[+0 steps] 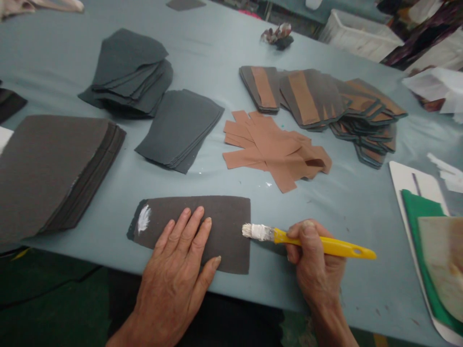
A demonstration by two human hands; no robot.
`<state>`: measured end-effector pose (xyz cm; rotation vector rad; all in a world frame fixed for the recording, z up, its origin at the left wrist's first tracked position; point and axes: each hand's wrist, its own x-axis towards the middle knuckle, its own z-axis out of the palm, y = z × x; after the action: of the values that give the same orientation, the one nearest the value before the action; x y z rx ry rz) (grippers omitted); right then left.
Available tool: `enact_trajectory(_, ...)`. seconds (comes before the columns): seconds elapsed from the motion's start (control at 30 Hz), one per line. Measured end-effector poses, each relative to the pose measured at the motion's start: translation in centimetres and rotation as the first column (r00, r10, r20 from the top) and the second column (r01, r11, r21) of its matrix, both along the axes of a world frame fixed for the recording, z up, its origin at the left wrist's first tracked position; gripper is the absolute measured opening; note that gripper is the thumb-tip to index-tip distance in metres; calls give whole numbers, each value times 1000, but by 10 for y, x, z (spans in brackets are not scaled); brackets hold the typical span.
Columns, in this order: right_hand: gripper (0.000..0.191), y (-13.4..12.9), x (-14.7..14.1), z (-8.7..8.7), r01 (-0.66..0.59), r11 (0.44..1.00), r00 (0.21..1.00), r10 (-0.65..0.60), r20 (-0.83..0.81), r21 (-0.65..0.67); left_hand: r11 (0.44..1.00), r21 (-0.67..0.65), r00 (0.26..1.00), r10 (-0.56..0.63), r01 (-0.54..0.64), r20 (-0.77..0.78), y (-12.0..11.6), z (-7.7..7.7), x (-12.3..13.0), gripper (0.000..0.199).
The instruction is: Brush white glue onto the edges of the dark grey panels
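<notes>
My left hand (181, 267) lies flat, fingers apart, on a dark brown-grey panel (227, 236) near the table's front edge. A white smear (143, 219) of paste or glue marks the panel's left end. In my right hand (316, 260) is a paintbrush (340, 248) with a yellow handle, gripped between thumb and fingers. Its white-coated bristles point left and meet the panel's right edge; whether they press on it I cannot tell. Just beyond the panel lies a loose heap of tan strips (275, 144).
A thick stack of brown panels (54, 168) is at the left. Behind it are dark grey pieces (130, 72) and a smaller stack (177, 125). Pieces with tan bands (307, 96) spread at the back right. A white board (408, 212) with green material (423, 241) sits at the right.
</notes>
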<state>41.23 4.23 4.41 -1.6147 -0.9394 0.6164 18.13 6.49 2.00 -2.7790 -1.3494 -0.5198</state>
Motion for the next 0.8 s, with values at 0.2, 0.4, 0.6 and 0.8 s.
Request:
enact_trajectory(0.2,52,1,1,0,7,1000,1000,-7,12,2,1000,1,1000,-1,1,7,0,1,0,50)
enact_trajectory(0.4,51,-1,2,3,46,999,998,-46,34,7,1000,-14,1000,4,-4,15,-1,0,0,50)
enact_trajectory(0.6,52,0,0,5,2,1000,999,-1,42,-11,1000,-17,1000,9,-9,18,-1,0,0,50)
enact_trajectory(0.8,50,-2,1,5,75,997,997,-75,0,6,1000,-9,1000,4,-4,14,0,0,0,51)
